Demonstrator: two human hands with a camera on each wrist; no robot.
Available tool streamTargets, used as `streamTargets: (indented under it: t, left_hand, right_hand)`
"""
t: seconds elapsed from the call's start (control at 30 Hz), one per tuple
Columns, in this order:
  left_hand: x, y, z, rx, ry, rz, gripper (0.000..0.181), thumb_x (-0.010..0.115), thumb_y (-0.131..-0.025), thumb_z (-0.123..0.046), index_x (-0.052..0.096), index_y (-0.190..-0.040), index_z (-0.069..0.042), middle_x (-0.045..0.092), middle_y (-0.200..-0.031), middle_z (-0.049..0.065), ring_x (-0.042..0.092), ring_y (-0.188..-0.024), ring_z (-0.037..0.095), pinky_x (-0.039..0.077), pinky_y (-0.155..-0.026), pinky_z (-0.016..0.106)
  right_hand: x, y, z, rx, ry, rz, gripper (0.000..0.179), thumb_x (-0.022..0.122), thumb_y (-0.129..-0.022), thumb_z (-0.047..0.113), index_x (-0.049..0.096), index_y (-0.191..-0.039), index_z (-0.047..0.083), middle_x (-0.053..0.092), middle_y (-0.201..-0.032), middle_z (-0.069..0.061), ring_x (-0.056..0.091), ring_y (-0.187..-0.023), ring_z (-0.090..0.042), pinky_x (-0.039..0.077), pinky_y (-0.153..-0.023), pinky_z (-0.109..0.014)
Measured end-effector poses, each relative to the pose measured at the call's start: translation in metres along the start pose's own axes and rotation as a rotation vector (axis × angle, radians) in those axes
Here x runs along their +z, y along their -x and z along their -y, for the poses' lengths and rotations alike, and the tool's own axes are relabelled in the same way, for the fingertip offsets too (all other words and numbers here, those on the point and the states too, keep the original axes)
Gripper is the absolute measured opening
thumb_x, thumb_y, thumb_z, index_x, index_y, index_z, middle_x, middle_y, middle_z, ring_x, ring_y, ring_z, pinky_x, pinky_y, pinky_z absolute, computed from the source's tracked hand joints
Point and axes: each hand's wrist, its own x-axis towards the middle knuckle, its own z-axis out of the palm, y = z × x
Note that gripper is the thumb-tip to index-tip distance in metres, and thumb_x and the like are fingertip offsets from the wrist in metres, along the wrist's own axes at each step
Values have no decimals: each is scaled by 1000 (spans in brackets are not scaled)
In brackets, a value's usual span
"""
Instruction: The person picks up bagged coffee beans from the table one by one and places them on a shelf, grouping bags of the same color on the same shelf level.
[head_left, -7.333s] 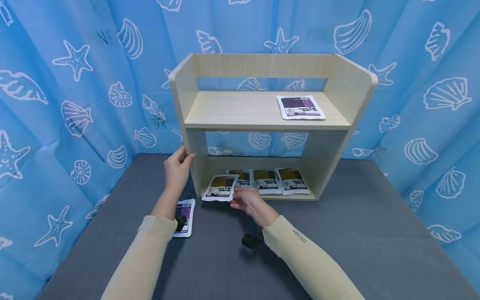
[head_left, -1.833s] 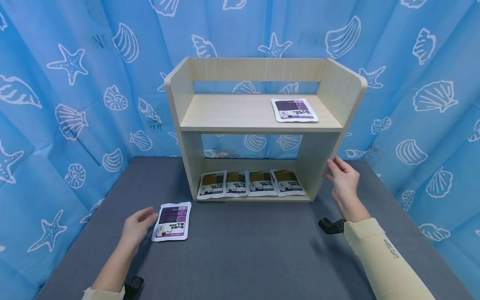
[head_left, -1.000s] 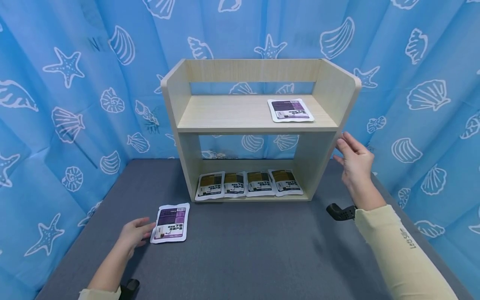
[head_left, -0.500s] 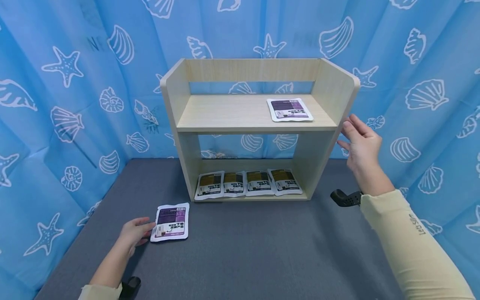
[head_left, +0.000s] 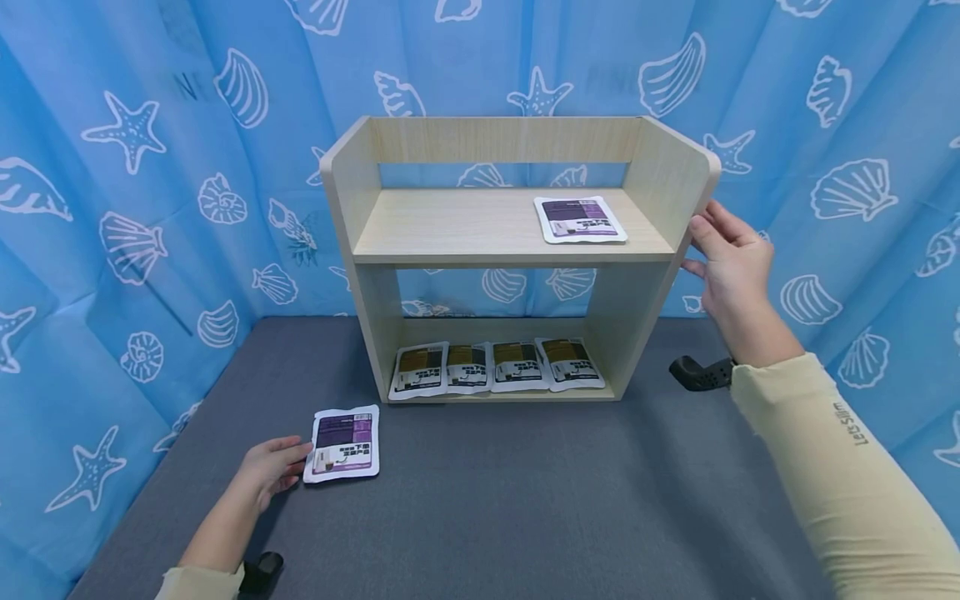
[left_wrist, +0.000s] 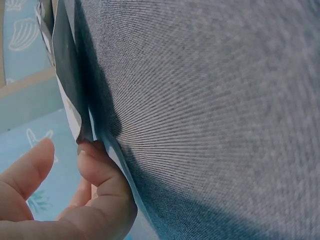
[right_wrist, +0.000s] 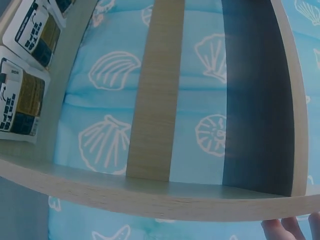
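Observation:
On the table lies a white-edged purple pouch [head_left: 345, 443], with my left hand [head_left: 272, 468] at its left edge. In the left wrist view my fingertips touch the raised edge of that pouch [left_wrist: 67, 95] from below, and the thumb stands apart from it. Up at the right side panel of a two-tier wooden shelf [head_left: 517, 260] is my right hand [head_left: 738, 271], its fingertips against the panel's front edge and outer face. A second purple pouch [head_left: 580, 220] lies on the upper tier. Several gold-and-black pouches [head_left: 517, 367] lie in a row along the lower tier.
A dark grey cloth covers the table [head_left: 510, 500]. Behind the shelf hangs a blue curtain [head_left: 465, 58] printed with shells and starfish, which also closes off both sides. The left forearm comes in low at the left; the right forearm reaches across the table's right side.
Earlier my right hand placed a gold-and-black pouch at the lower tier's left end; since then it has slid up the right panel. My left hand left the left panel for the table pouch.

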Motion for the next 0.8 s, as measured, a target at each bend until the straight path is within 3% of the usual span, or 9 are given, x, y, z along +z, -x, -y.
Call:
streamTargets:
  t: [0.1,0.23,0.4,0.5,0.6,0.8]
  left_hand:
    - [1,0,0,-22,2,-3,57,62,-95,-14,37,-140,11,52,-126,28,57,-89,23,47,-60,23]
    - [2,-1,0,-48,-11,-5,58,64,-94,-12,38,-141,10,50,-128,28,55,-95,28,46,-60,22]
    - [3,-3,-2,-48,-18,16,58,66,-91,-11,40,-138,12,54,-121,26,54,-89,25,47,-64,26]
    - [3,-3,-2,-49,-15,22,57,67,-91,-10,42,-137,12,57,-115,22,54,-84,22,48,-63,26]
    - [4,-3,-2,-50,-10,24,57,67,-90,-10,43,-137,12,59,-111,20,54,-84,22,49,-64,26]
    - [10,3,-5,-49,0,16,53,66,-91,-6,43,-135,13,59,-111,22,55,-88,25,50,-65,28]
  right_hand:
    - [1,-2,2,-6,10,6,53,77,-81,26,62,-132,21,60,-129,-2,59,-114,-17,55,-86,-32]
    - [1,-4,4,2,25,8,54,76,-81,26,61,-132,22,59,-130,-2,57,-115,-17,56,-84,-30]
    - [2,-7,5,14,25,4,55,76,-80,27,61,-133,22,58,-131,-2,55,-118,-19,57,-71,-22]
    - [2,-8,5,22,27,2,56,76,-80,27,61,-133,22,58,-131,-1,54,-119,-19,53,-92,-34]
    - [1,-8,5,27,32,2,55,76,-80,28,61,-133,22,58,-129,0,55,-119,-19,37,-108,-45]
    - [2,-9,5,51,28,15,56,77,-78,30,62,-132,23,59,-127,1,57,-116,-17,31,-112,-49]
